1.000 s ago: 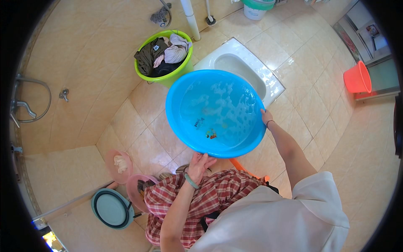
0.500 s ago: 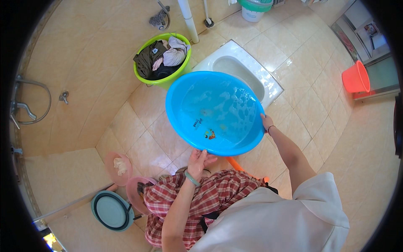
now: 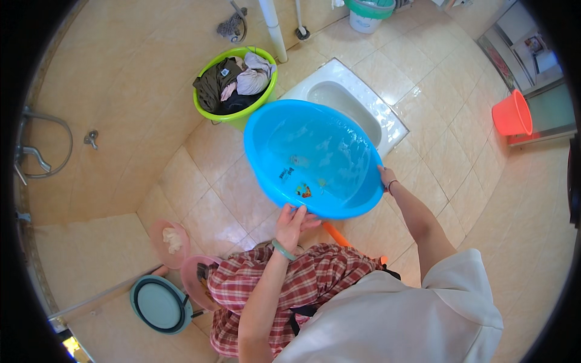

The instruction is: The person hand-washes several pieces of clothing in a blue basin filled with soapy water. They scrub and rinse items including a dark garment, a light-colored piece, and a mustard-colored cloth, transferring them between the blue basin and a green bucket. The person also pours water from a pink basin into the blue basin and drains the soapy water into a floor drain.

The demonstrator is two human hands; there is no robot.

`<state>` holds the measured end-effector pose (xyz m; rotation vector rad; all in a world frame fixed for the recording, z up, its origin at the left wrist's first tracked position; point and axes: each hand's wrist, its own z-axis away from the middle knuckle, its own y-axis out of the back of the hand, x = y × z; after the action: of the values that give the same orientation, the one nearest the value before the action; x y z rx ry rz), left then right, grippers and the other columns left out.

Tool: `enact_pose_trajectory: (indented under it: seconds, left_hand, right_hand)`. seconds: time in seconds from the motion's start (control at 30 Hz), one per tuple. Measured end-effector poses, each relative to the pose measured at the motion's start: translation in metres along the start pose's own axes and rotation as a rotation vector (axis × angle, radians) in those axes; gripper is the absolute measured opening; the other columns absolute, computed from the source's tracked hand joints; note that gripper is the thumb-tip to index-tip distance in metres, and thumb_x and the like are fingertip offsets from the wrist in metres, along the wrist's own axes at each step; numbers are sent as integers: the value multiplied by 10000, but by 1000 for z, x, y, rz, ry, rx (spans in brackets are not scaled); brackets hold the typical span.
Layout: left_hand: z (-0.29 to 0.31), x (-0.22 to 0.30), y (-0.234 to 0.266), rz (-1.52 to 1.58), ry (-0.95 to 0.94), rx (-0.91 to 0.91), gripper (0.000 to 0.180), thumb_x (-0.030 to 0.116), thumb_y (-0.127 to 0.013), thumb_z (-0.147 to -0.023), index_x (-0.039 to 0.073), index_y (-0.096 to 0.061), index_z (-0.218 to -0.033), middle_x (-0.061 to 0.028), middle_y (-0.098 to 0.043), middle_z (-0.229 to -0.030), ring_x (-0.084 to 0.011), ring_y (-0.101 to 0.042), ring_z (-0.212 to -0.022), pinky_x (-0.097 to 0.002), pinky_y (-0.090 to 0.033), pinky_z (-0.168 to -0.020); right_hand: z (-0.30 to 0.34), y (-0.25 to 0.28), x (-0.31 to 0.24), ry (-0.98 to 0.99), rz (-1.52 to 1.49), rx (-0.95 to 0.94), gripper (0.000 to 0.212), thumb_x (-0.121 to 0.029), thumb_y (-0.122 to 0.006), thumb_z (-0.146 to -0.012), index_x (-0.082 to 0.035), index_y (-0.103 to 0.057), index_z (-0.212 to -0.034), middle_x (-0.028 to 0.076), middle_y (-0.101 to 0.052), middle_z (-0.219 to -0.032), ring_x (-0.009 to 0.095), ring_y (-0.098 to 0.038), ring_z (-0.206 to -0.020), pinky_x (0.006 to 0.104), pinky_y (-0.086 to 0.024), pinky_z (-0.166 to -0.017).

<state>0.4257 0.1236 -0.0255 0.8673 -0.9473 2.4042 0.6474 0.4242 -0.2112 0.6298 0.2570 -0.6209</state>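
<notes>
Scene: A person stood in a tiled washroom holding a large blue plastic basin [image 3: 315, 158] tilted away from the body, over the floor beside a white squat toilet pan [image 3: 350, 97].
Basin: It was held clear of the floor, its far rim dipped toward the pan, with a thin sheet of clear water lying against its inner wall and bright printed motifs on its bottom.
Progress: Judging by how little water was left, the emptying looked nearly done; the last of the water had yet to run off, and the basin was not yet set down.
Left hand: The left hand [image 3: 292, 221] gripped the near rim, fingers [image 3: 310, 222] curled under the lip and thumb over the edge, a green bangle at the wrist.
Right hand: The right hand [image 3: 386, 177] clasped the rim on the right side; its fingers lay mostly behind the basin, so their exact curl could not be told.
Laundry: A green tub of clothes [image 3: 235, 86] stood just behind the basin, still full.
Elsewhere: Two pink dishes [image 3: 169, 242] and a teal lidded container [image 3: 160, 304] lay on the floor to the left; an orange bucket [image 3: 512, 113] stood well apart to the right.
</notes>
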Motion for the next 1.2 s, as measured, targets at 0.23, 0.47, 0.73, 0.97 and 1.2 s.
enact_pose_trajectory:
  seconds: [0.23, 0.47, 0.73, 0.97, 1.2]
  left_hand:
    - [-8, 4, -1, 11, 4, -17, 186, 149, -510, -967, 27, -453, -1096, -163, -580, -1073, -254, -635, -928, -387, -592, -762]
    - [-9, 6, -11, 24, -6, -33, 195, 173, -522, -962, 51, -454, -1098, -140, -594, -1074, -233, -640, -893, -376, -587, -751]
    - [-10, 12, 4, 120, 29, 176, 226, 199, -534, -956, 11, -470, -1066, -156, -595, -1032, -246, -645, -839, -385, -592, -696]
    - [-11, -7, 21, 126, 193, 246, 360, 195, -487, -973, 8, -375, -1260, -196, -553, -1157, -319, -621, -961, -460, -580, -774]
    - [-32, -80, 56, 343, 698, 371, 435, 190, -431, -987, 18, -295, -1363, -223, -352, -1383, -414, -427, -1231, -589, -455, -946]
  right_hand:
    - [-7, 2, 4, 8, -2, -3, 532, -466, -422, -949, -55, -523, -1270, 169, -619, -1128, 333, -652, -850, 493, -550, -591]
    - [-19, 6, 17, 63, -82, 92, 537, -454, -494, -918, 17, -605, -1151, 174, -665, -1019, 300, -667, -824, 406, -555, -657]
    - [0, 1, 9, 97, -256, 141, 449, -322, -689, -768, 80, -654, -965, 204, -677, -878, 274, -662, -720, 370, -528, -620]
    - [12, 43, -5, 272, -85, 376, 424, -272, -703, -717, 79, -656, -951, 212, -678, -860, 287, -662, -740, 374, -521, -693]
    - [40, 43, -22, 552, 103, 572, 434, -320, -676, -784, 59, -626, -991, 236, -664, -910, 351, -650, -836, 413, -505, -754]
